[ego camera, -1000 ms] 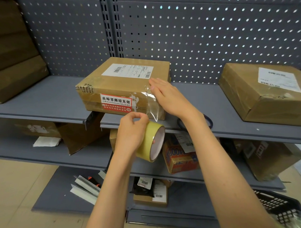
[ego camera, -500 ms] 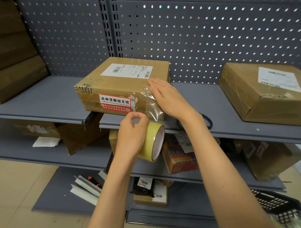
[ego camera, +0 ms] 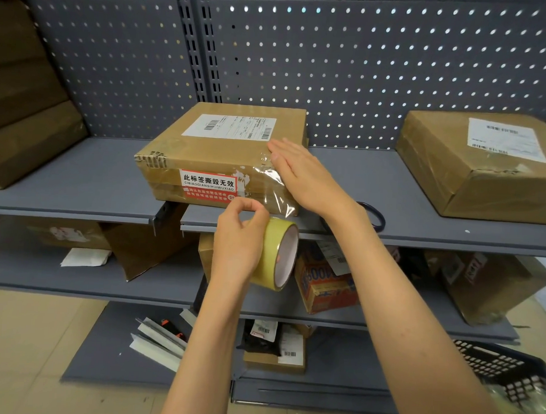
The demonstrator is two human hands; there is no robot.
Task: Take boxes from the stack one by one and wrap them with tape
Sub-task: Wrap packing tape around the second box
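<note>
Top shelf (ego camera: 80,181): two boxes, one (ego camera: 218,152) at 12 o'clock, another (ego camera: 483,170) at 2. My right hand (ego camera: 304,174) lies flat, pressing the first box's tape; my left hand (ego camera: 238,239) grips one tape roll (ego camera: 279,253).

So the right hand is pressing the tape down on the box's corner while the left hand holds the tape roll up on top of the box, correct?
Not quite. The head view shows the left hand gripping the tape roll below the box, in front of the shelf edge, not on top. The right hand does press the clear tape flat on the corner.
</note>
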